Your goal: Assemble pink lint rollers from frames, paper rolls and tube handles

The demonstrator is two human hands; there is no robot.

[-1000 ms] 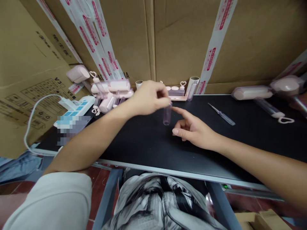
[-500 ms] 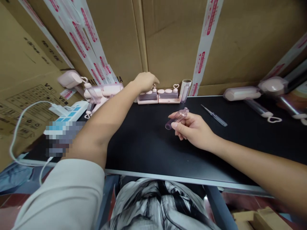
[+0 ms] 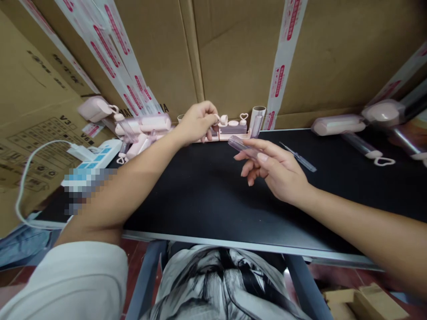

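Note:
My left hand pinches a small pink cap with a heart-shaped loop, above a row of pink cases at the back of the black table. Part of that row is hidden behind the hand. My right hand holds a clear purplish tube between thumb and fingers, its end tilted up to the left. Beside the row, a pink case carries oval pieces and another heart loop. A white and clear cylinder stands upright at its right.
A screwdriver lies right of my right hand. Pink and clear assemblies are piled at the left, others at the right. A white power strip with a cable sits at left. Cardboard rises behind the table.
My left hand has lifted a heart-loop cap and moved slightly right. My right hand has turned the tube, so its open end now points up to the left.

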